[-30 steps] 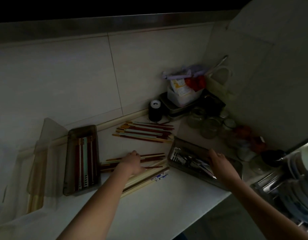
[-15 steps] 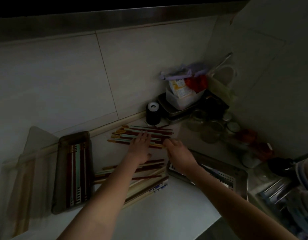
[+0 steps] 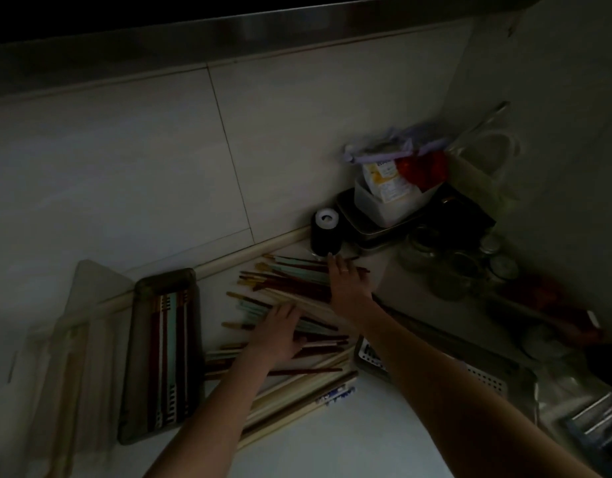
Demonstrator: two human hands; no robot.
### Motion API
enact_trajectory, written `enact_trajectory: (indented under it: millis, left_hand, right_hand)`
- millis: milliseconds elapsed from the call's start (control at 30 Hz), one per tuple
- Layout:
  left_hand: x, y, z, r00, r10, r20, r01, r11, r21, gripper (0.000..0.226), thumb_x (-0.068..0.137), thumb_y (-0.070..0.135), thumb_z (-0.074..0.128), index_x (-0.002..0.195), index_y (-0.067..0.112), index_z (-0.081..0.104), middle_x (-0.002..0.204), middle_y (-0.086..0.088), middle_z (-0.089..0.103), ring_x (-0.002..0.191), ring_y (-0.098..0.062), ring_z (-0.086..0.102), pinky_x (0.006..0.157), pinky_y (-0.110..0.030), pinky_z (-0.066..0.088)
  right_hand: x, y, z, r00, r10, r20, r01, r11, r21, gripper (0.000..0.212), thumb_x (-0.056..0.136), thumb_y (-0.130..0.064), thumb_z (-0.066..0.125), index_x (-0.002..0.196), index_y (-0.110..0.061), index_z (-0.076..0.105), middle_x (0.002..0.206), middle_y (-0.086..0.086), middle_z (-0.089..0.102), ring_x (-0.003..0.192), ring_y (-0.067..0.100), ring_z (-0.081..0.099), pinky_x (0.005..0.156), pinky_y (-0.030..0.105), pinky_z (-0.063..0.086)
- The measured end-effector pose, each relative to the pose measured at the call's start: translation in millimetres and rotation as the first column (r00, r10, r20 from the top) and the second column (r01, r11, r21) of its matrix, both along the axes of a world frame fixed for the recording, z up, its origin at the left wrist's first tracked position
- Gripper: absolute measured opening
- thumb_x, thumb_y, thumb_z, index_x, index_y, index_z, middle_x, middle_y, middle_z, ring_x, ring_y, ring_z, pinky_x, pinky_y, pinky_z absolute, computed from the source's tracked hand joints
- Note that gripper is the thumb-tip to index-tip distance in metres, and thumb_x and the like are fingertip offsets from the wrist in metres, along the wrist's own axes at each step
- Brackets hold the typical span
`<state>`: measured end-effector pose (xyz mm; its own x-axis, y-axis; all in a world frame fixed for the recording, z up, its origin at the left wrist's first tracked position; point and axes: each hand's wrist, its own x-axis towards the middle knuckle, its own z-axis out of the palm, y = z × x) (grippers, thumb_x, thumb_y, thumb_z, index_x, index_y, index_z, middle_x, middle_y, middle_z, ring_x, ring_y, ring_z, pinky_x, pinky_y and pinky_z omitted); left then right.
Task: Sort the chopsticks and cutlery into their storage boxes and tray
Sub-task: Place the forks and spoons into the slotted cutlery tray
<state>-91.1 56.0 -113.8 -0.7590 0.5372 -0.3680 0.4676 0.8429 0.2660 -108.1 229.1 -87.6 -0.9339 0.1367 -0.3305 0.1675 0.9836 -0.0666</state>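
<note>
Under both flattened, straight-fingered hands on a dim counter, loose chopsticks [image 3: 290, 288] fan out, the right hand [image 3: 347, 288] pressing the far bunch, the left hand [image 3: 280, 334] the nearer, a storage box [image 3: 161, 353] lying left of them.

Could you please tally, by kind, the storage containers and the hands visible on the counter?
Brown chopstick box, holding chopsticks: 1
Clear chopstick box, far left: 1
Cutlery tray, partly behind the right arm: 1
Hands, left hand and right hand, both flat on the loose chopsticks: 2
Total: 5
</note>
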Motion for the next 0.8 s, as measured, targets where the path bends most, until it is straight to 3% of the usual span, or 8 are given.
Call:
enact_trajectory:
  millis: [100, 167, 300, 433, 567, 633, 700, 800]
  left_hand:
    - [0.4, -9.8, -1.7, 1.000, -0.009, 0.025, 0.008, 0.997, 0.071, 0.058, 0.093, 0.039, 0.049, 0.143, 0.021, 0.029, 0.155, 0.000, 0.015, 0.139, -0.021, 0.018, 0.114, -0.034, 0.023]
    - [-3.5, -13.4, -1.1, 0.999, 0.023, 0.022, -0.027, 0.987, 0.156, 0.049, 0.092, 0.030, 0.052, 0.138, 0.017, 0.039, 0.149, -0.002, 0.028, 0.134, -0.022, 0.029, 0.110, -0.031, 0.029]
    - [-15.9, -9.9, 5.4, 0.967, 0.133, -0.219, -0.066, 0.954, 0.291, 0.040, 0.088, 0.015, 0.053, 0.127, 0.011, 0.048, 0.132, -0.006, 0.044, 0.119, -0.023, 0.044, 0.096, -0.031, 0.039]
    - [-29.6, -0.1, 7.4, 0.974, 0.078, -0.214, -0.039, 0.983, 0.180, 0.069, 0.087, 0.011, 0.054, 0.146, 0.019, 0.020, 0.153, -0.002, 0.018, 0.139, -0.023, 0.020, 0.113, -0.038, 0.024]
    - [-30.5, 8.7, 2.6, 0.998, -0.034, -0.059, 0.031, 0.998, -0.046, 0.077, 0.088, 0.005, 0.046, 0.149, 0.021, 0.003, 0.158, -0.002, 0.001, 0.145, -0.020, -0.001, 0.118, -0.041, 0.002]
    - [-25.9, 12.2, 0.7, 0.999, -0.021, -0.033, 0.018, 0.995, -0.099, 0.074, 0.089, 0.010, 0.047, 0.149, 0.019, 0.005, 0.158, -0.004, 0.001, 0.145, -0.021, -0.002, 0.118, -0.044, 0.003]
    - [-20.8, 12.8, -0.1, 0.999, -0.007, -0.039, 0.003, 0.996, -0.094, 0.072, 0.090, 0.012, 0.048, 0.149, 0.019, 0.009, 0.157, -0.005, 0.004, 0.144, -0.022, 0.003, 0.118, -0.043, 0.005]
    - [-15.9, 6.9, -0.5, 0.999, 0.004, -0.040, -0.007, 0.998, -0.062, 0.070, 0.090, 0.011, 0.048, 0.148, 0.023, 0.011, 0.157, -0.004, 0.004, 0.143, -0.021, 0.007, 0.118, -0.041, 0.005]
  right_hand:
    - [-0.6, -2.6, -6.8, 0.999, -0.044, 0.011, 0.044, 0.998, -0.048, 0.084, 0.090, -0.026, 0.052, 0.150, -0.011, -0.005, 0.157, 0.010, 0.009, 0.142, 0.032, 0.013, 0.113, 0.050, 0.017]
    - [5.0, -9.0, -9.0, 0.999, -0.043, 0.015, 0.044, 0.997, -0.066, 0.078, 0.089, -0.027, 0.052, 0.149, -0.010, 0.006, 0.155, 0.011, 0.014, 0.140, 0.033, 0.019, 0.111, 0.050, 0.023]
    - [27.8, -29.0, -10.2, 0.999, 0.034, 0.014, -0.032, 0.995, -0.091, 0.066, 0.087, -0.018, 0.053, 0.144, -0.012, 0.021, 0.148, 0.014, 0.027, 0.135, 0.034, 0.028, 0.105, 0.047, 0.032]
    - [49.6, -41.0, -11.1, 0.993, 0.122, 0.004, -0.119, 0.979, -0.168, 0.069, 0.086, -0.010, 0.051, 0.146, -0.013, 0.020, 0.151, 0.011, 0.024, 0.136, 0.031, 0.026, 0.106, 0.045, 0.030]
    - [45.4, -33.6, -5.5, 0.981, 0.188, -0.054, -0.195, 0.968, -0.161, 0.056, 0.086, -0.010, 0.048, 0.140, -0.017, 0.036, 0.141, 0.010, 0.042, 0.130, 0.028, 0.038, 0.106, 0.041, 0.031]
    - [33.6, -22.9, -3.5, 0.986, 0.087, -0.145, -0.110, 0.982, -0.155, 0.054, 0.088, -0.011, 0.046, 0.141, -0.019, 0.035, 0.142, 0.008, 0.042, 0.129, 0.026, 0.040, 0.104, 0.039, 0.034]
    - [17.2, -9.9, -7.0, 0.978, -0.073, -0.195, 0.045, 0.988, -0.146, 0.060, 0.091, -0.013, 0.046, 0.146, -0.016, 0.023, 0.149, 0.008, 0.032, 0.134, 0.026, 0.035, 0.104, 0.038, 0.035]
    - [-2.4, 5.2, -13.8, 0.986, -0.159, -0.058, 0.153, 0.984, -0.091, 0.062, 0.099, -0.023, 0.036, 0.150, -0.010, 0.004, 0.158, 0.006, 0.007, 0.145, 0.025, 0.009, 0.113, 0.043, 0.021]
